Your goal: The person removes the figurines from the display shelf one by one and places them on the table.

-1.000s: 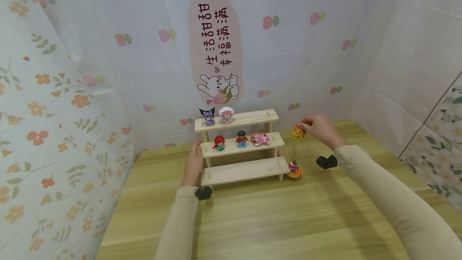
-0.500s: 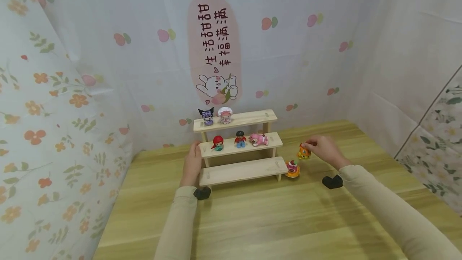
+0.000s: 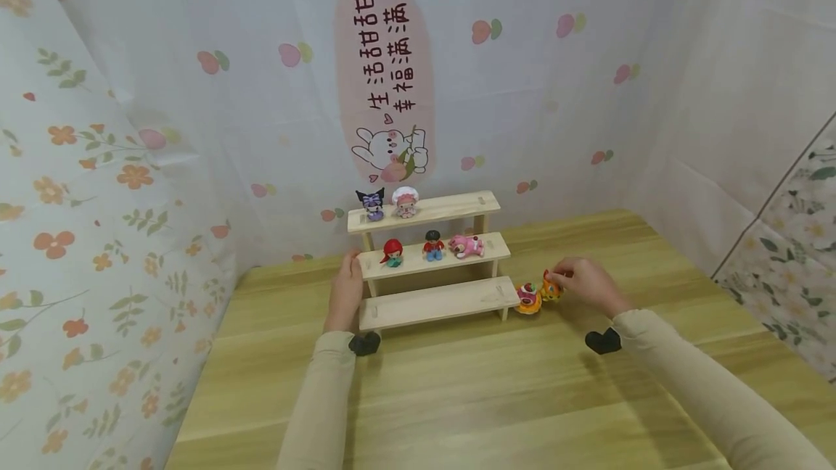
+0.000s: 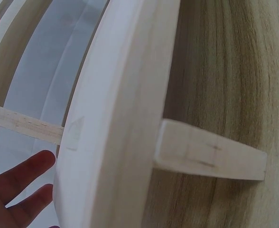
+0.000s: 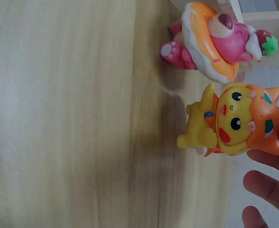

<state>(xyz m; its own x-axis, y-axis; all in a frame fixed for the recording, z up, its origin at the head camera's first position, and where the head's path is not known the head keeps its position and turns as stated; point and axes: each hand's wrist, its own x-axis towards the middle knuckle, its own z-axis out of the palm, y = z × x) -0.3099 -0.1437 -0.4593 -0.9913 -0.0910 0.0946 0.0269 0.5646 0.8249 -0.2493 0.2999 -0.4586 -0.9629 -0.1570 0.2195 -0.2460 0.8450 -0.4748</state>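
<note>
My right hand (image 3: pixel 590 286) pinches a small yellow figurine (image 5: pixel 203 126) with an orange hood by the top of its head. It is upright and low over the table, right beside a pink bear figurine (image 5: pixel 232 45) wearing an orange-and-white ring. That bear sits at the right end of a three-tier wooden shelf (image 3: pixel 431 304). At the shelf's left end rests my left hand (image 3: pixel 344 294), its fingers (image 4: pixel 32 168) extended along the side, close to the lower boards in the left wrist view.
On the top tier stand a black-eared purple figurine (image 3: pixel 373 205) and one with a white hat (image 3: pixel 406 201). The middle tier bears a red-haired figurine (image 3: pixel 392 252), a red-jacketed one (image 3: pixel 433 246) and a lying pink one (image 3: pixel 466 246). A patterned curtain (image 3: pixel 555 107) hangs behind.
My right hand has brought the yellow figurine down and towards me from beside the shelf's back, then close to the ringed bear. The left hand has stayed at the shelf's left end.
</note>
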